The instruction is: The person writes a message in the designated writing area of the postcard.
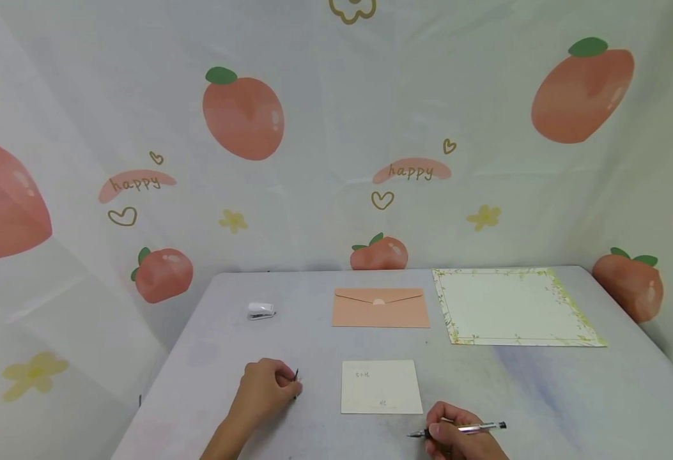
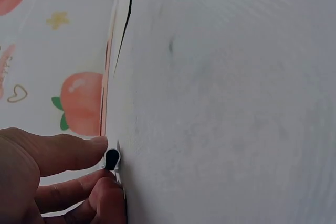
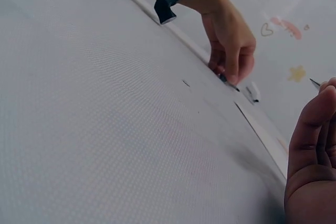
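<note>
My left hand (image 1: pixel 263 387) rests low over the table, left of a white card (image 1: pixel 379 395). Between its thumb and fingers it pinches a small pen cap (image 2: pixel 112 159), seen end-on with a dark middle in the left wrist view. At the card's lower right corner, my right hand (image 1: pixel 456 436) grips a gel pen (image 1: pixel 486 427) with a clear barrel. The pen's bare tip points left, just below the card. Small handwriting shows on the card near its top left and lower middle. In the right wrist view only part of the right hand (image 3: pixel 312 150) appears.
A small white stapler (image 1: pixel 261 310) lies at the back left of the table. Behind the card is a closed salmon-coloured envelope (image 1: pixel 380 314). A large sheet with a floral border (image 1: pixel 509 310) lies at the back right. A fruit-patterned cloth (image 1: pixel 313 211) hangs behind the table.
</note>
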Demonstrator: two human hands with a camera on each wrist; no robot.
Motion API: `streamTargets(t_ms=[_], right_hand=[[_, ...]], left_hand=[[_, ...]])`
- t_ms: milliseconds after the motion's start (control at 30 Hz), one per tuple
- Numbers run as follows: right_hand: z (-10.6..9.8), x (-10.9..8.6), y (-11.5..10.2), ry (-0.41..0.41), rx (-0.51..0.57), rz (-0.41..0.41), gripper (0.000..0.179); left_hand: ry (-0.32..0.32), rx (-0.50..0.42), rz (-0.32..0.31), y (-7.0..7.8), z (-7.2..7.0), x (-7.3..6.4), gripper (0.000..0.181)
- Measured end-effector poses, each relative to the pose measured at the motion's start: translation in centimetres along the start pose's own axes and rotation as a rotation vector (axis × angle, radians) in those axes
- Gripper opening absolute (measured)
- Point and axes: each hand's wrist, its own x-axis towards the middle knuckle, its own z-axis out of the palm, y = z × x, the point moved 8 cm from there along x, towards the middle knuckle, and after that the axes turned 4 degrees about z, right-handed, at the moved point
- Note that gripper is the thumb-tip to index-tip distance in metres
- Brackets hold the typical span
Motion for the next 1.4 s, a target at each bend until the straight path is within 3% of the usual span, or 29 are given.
streamTargets(t_ms=[167,400,567,733,1033,1200,1400], right_hand=[[0.1,0.2,0.2,-0.019,0.009,-0.008,0.016],[0.1,0.1,0.1,-0.025,0.015,-0.007,0.016],[0.4,-0.1,-0.2,-0.031,0.000,-0.015,0.019],[0.4,-0.2,-0.5,-0.044,-0.012,-0.024,0.018],[0.4,0.0,-0.7,0.030,-0.039,0.015,0.014],[0.9,0.2,-1.0,0.056,-0.051,0.020,0.013],[1.9,0.8,-1.6,0.022,-0.028,0.000,0.012]], left_hand=[[0.021,0.063,0.045,0.9,0.3,-0.4,0.016],[-0.007,0.044,0.135,1.5,0.7,-0.9,0.015],[-0.055,-0.053,0.265,2.5,1.1,-1.6,0.018],[-0.169,-0.226,0.397,4.0,1.9,-2.5,0.016],[-0.336,-0.404,0.418,6.6,4.0,-3.8,0.011],[-0.377,-0.488,0.451,8.3,4.6,-4.3,0.010],[-0.388,-0.507,0.471,9.8,4.9,-4.5,0.008]])
